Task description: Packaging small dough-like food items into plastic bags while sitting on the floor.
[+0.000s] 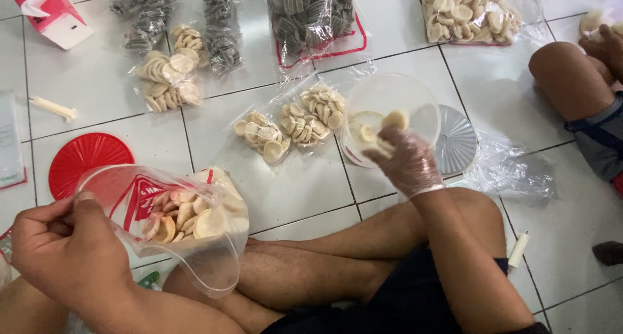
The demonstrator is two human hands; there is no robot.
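Hands apart: my left hand (68, 243), lower left of frame, pinches the mouth of a clear plastic bag (175, 223) open; bag is part-filled with pale round crackers (178, 220) and tilts toward my crossed legs. My right hand (405, 162), in a thin clear glove, sits mid-frame over a round clear container (415, 100) on the tiled floor (292, 191), fingers closed on a few crackers, one showing at the fingertips. Step, as I read it: scooping crackers from container to bag. Next move calls for carrying the handful across to the held-open mouth without dropping or crushing pieces, left hand keeping the opening wide.

Around: red lid (81, 159) behind the bag, small filled packets (285, 126) centre, dark-snack bags (311, 16) top, big cracker bag (467, 9) upper right, grey ribbed lid (457, 139) beside the container.

Hard to tell: exact cracker count in the glove, how full the container is. Another person's knee (568, 74) at right edge, mostly cut off. Bag's lower end is blurred against my leg.
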